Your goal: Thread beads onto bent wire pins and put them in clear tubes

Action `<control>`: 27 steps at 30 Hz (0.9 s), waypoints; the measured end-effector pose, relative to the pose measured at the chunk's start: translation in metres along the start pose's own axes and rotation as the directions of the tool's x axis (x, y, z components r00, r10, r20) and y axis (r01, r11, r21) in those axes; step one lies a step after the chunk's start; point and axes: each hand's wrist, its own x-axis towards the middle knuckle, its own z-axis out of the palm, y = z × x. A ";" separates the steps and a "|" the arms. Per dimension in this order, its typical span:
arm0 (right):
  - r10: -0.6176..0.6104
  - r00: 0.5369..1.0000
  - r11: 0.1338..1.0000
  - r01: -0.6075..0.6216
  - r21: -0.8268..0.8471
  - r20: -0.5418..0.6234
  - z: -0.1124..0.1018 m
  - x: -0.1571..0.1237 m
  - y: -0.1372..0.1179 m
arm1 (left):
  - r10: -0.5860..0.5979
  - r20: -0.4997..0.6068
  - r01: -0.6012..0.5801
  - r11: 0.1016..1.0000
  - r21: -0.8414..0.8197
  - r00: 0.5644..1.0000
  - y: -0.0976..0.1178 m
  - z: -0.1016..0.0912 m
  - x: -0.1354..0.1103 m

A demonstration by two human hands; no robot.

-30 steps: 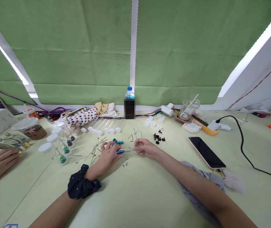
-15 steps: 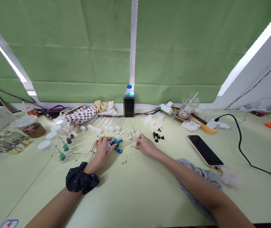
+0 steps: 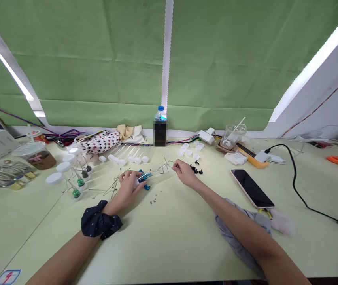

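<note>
Clear tube (image 3: 144, 177): It lies slanted in the middle of my clock, with 12 at the green blind (image 3: 97, 67). I can't tell if anything is inside. If it twists, it could slip.
Left hand (image 3: 129, 186): Its fingers are clamped on the tube by the white cap (image 3: 136, 182). A loose hold could let the tube roll.
Blue fittings (image 3: 146, 187): They sit close around the tube, one near 6 o'clock. A bump from the fingers could scatter them.
Right hand (image 3: 184, 173): At 3 o'clock, fingertips bunched up. I can't tell if they pinch something; a tiny thing could drop.
Bent metal rods (image 3: 167, 161): At 2 o'clock, by those fingertips. They cross, so tugging one could drag the others.
Grey bits (image 3: 154, 200): At 6 o'clock, loose and tiny. A sweeping wrist could lose them.
Black screws (image 3: 200, 171): At 3 o'clock, just past the right hand. A knuckle could knock them away.
</note>
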 end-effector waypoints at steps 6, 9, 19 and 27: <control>-0.151 0.988 0.987 0.149 0.053 0.043 -0.013 0.001 -0.008 | 0.068 0.031 -0.068 0.998 0.011 0.997 0.006 -0.002 -0.001; -0.177 0.978 0.969 0.153 0.194 0.111 -0.010 0.001 -0.008 | 0.100 0.042 -0.101 0.995 0.017 0.994 0.008 -0.003 -0.001; -0.016 0.994 0.838 -0.047 0.543 0.110 -0.002 -0.002 -0.007 | 0.145 0.013 -0.145 0.989 0.035 0.989 0.009 0.000 -0.003; -0.032 0.999 0.899 0.036 0.437 -0.016 -0.005 0.006 0.003 | 0.087 -0.037 -0.086 0.996 0.037 0.996 0.005 0.003 -0.002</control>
